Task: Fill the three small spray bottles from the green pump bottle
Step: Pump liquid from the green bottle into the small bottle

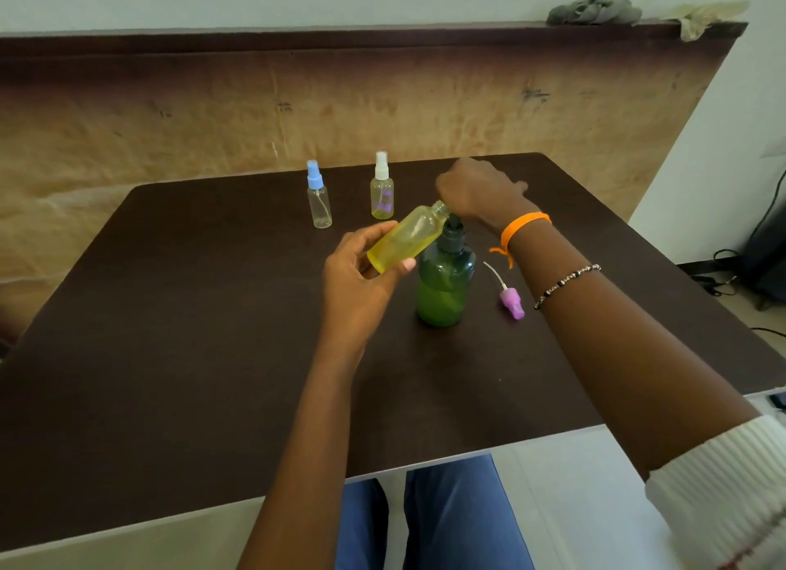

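Dark worktop [212, 314]: left hand [361, 267] grips a tilted open bottle [406, 239] at the pump [451, 225]. Right hand [476, 191] presses there, its grip hidden, so I cannot tell; a misaligned spout would spill.

Left hand [361, 263] grip curled around something, right hand [476, 191] bent down, forearms extended forward.

The open spray bottle [406, 239] in my left hand [361, 271] is clear, glossy plastic, tinted yellow. The green pump bottle [444, 284] is translucent, shiny plastic with a dark matt pump. The pink sprayer cap [511, 302] looks like smooth plastic. The table [191, 335] has a dark brown, matt surface. My sleeve [731, 484] is white ribbed knit cloth.
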The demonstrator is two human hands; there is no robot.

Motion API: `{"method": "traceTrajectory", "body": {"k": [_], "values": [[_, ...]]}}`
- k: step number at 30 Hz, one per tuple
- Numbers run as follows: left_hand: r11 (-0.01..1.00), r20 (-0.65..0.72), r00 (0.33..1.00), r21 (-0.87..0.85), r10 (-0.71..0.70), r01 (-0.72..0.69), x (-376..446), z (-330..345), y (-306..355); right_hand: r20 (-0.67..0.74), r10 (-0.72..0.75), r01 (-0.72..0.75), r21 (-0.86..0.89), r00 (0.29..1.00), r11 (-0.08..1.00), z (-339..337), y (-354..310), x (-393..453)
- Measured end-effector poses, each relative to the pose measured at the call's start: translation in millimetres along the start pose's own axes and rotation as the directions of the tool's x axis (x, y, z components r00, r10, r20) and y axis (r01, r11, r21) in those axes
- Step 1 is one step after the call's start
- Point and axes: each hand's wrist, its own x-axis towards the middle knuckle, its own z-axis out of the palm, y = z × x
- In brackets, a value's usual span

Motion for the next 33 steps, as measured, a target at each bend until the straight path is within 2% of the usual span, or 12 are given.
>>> {"method": "traceTrajectory", "body": {"k": [3,10,15,19,23,27,31,33], "values": [[1.000,-0.006,1.000,-0.004,-0.015,0.015,-2,1,-4,0.077,-0.067,0.069,-0.024,0.995,0.997,9,1,2],[1.000,0.015,1.000,0.000,-0.024,0.024,-1,-2,-2,0.124,-0.063,0.069,-0.039,0.990,0.997,7,1,8],[1.000,0.017,1.000,-0.010,-0.013,0.013,1,-1,0,0.024,0.006,-0.004,-0.066,1.000,0.998,-3,-3,6],[1.000,0.014,1.000,-0.012,-0.023,0.023,-1,0,-3,0.110,-0.046,0.050,-0.033,0.993,0.998,10,1,7],[0.999,0.016,0.999,-0.020,-0.030,0.030,-3,0,-5,0.147,-0.013,0.009,0.025,0.989,1.000,15,1,10],[0.999,0.018,0.999,-0.015,-0.034,0.035,-2,0,-2,0.148,-0.032,0.033,0.000,0.988,0.999,11,0,8],[1.000,0.032,0.999,0.009,-0.018,0.018,1,-1,1,0.061,-0.019,0.020,-0.005,0.998,1.000,5,3,15],[1.000,0.029,1.000,0.017,-0.007,0.007,1,-1,-1,0.086,-0.027,0.027,-0.009,0.996,1.000,9,4,17]]}}
